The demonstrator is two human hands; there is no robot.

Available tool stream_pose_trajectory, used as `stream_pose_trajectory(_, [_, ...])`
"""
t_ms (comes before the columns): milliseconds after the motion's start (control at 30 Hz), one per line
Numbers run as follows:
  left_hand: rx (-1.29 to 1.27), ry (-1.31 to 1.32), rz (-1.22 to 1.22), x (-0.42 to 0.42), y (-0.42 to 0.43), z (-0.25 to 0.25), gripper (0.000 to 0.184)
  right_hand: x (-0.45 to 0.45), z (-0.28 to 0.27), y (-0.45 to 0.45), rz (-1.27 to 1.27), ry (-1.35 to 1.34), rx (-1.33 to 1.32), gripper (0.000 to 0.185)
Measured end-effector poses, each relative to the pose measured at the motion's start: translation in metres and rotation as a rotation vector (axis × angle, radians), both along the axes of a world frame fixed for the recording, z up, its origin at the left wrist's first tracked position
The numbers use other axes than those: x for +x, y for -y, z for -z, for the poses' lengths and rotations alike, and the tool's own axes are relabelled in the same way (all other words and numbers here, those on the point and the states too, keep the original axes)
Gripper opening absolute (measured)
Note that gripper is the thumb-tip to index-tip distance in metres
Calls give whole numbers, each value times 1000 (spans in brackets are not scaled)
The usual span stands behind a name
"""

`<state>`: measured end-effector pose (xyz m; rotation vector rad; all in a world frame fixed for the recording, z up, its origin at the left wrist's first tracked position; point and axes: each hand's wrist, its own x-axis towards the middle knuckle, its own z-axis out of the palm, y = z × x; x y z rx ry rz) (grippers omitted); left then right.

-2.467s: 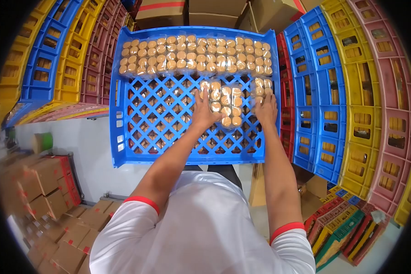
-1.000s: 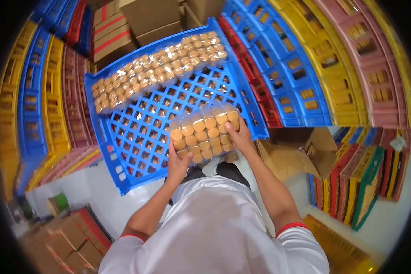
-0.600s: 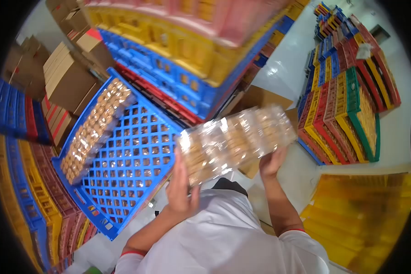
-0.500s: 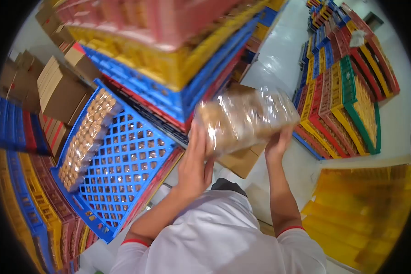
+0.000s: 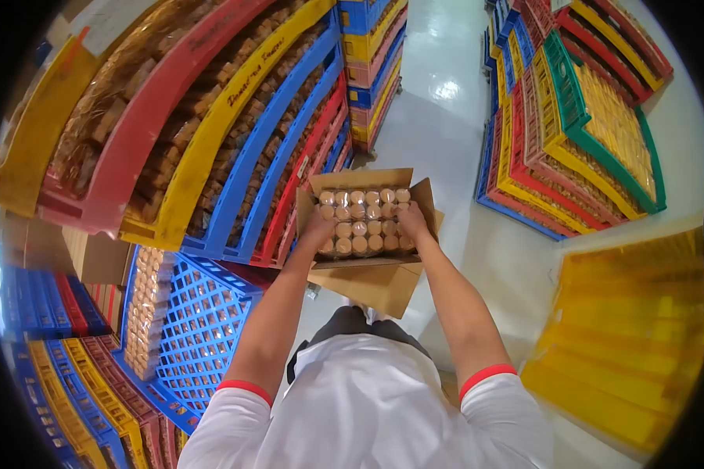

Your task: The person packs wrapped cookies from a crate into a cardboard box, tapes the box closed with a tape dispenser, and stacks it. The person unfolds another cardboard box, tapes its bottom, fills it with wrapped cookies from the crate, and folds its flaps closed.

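Note:
Below me an open cardboard box (image 5: pixel 365 275) holds clear-wrapped packs (image 5: pixel 358 228) of round, tan, biscuit-like pieces in rows. My left hand (image 5: pixel 316 229) reaches inside the box's left wall and grips the left end of a pack. At the opposite end, my right hand (image 5: pixel 411 222) grips the same pack just inside the right wall. The fingertips of both hands are partly hidden against the plastic. The box flaps (image 5: pixel 363 179) stand spread outward.
A blue crate (image 5: pixel 203 313) at lower left has similar packs (image 5: pixel 145 313) along one side. Tall stacks of coloured crates (image 5: pixel 246 207) rise close on my left, with another stack (image 5: pixel 555 148) at right. Yellow translucent sheeting (image 5: pixel 618 336) is at lower right; pale floor (image 5: pixel 438 94) runs between the stacks.
The wrapped pack, held in the air between both hands before, is now down inside the cardboard box, hands still at its ends. The view has shifted, showing the box fully.

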<state>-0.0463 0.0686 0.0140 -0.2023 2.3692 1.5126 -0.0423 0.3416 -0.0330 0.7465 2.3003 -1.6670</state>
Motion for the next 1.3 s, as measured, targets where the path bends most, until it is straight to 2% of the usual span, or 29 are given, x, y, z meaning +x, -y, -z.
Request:
stream_pose_trajectory(33, [83,71,-62,1,-2,4,55,-1,6,1,-7,-44,34,56])
stream_pose_trajectory(67, [-14,-12,-22,-8,7,40,57,-1,9,-1,-4,-38,39,56])
stream_pose_trajectory(133, [-10,-2,29,-6,18,34,63,-10,-11,-4,-235,67,268,57])
stream_pose_trajectory(167, [-16,25,73,7,22,33,69,-6,-23,-8,-235,74,278,57])
stream_pose_trajectory(200, [-4,30,72,19,25,8,69,0,-47,-10,-214,-154,459,57])
stream_pose_trajectory(233, [-322,-375,70,34,29,-37,77,5,-71,-11,-195,-384,634,57])
stream_pose_trajectory(267, [-643,-777,63,44,35,-60,86,9,-90,-18,-141,-601,852,55])
stream_pose_trajectory(300, [-639,-763,57,48,43,-52,86,12,-98,-29,-89,-821,1064,52])
stream_pose_trajectory(333, [-548,-566,46,52,54,-42,91,14,-92,-38,-106,-815,1065,52])
stream_pose_trajectory(400, [-445,-363,31,62,62,-30,97,14,-71,-53,-228,-134,669,48])
stream_pose_trajectory(433, [-372,-284,97,66,57,-26,100,8,-76,-42,-233,-127,680,48])
stream_pose_trajectory(467, [-298,-205,162,70,50,-22,103,0,-76,-23,-463,-4,739,50])
stream_pose_trajectory(500, [-291,-194,159,80,39,-29,103,1,-74,-4,-595,10,786,51])
stream_pose_trajectory(533, [-409,-235,339,91,26,-47,105,2,-71,16,-725,13,828,54])
stream_pose_trajectory(567, [-531,-287,521,92,14,-58,107,4,-64,30,-744,-111,872,56])
stream_pose_trajectory(600, [-536,-293,524,85,4,-58,107,2,-56,35,-737,-117,870,56])
stream_pose_trajectory(667, [-666,-184,792,70,-15,-53,111,6,-41,37,-812,-166,895,63])
stream_pose_trajectory(700, [-659,-188,788,59,-25,-48,111,3,-42,36,-815,-165,903,63])
stream_pose_trajectory(767, [-704,59,894,27,-43,-39,108,-6,-47,30,-819,-133,862,59])
stream_pose_trajectory(800, [-692,70,876,10,-47,-45,108,-12,-50,22,-842,-133,865,59])
stream_pose_trajectory(867, [-522,355,931,-22,-43,-62,104,-40,-55,6,-998,-73,800,50])
stream_pose_trajectory(900, [-516,368,910,-25,-45,-52,104,-57,-52,-6,-1023,-79,795,50])
stream_pose_trajectory(933, [-500,291,725,-27,-49,-39,105,-74,-47,-20,-1016,-16,685,46])
stream_pose_trajectory(1000, [-482,234,523,-12,-60,-18,105,-80,-40,-48,-1031,53,567,43])
stream_pose_trajectory(1067, [-775,-238,379,9,-75,-9,107,-85,-36,-75,-668,28,583,45])
stream_pose_trajectory(1100, [-788,-221,371,14,-84,-12,107,-88,-21,-89,-684,28,568,45])
stream_pose_trajectory(1167, [-852,-286,393,25,-100,-22,101,-89,24,-109,-429,118,-184,44])
stream_pose_trajectory(1300, [-921,-127,427,14,-129,21,91,-115,19,-110,-516,261,-395,38])
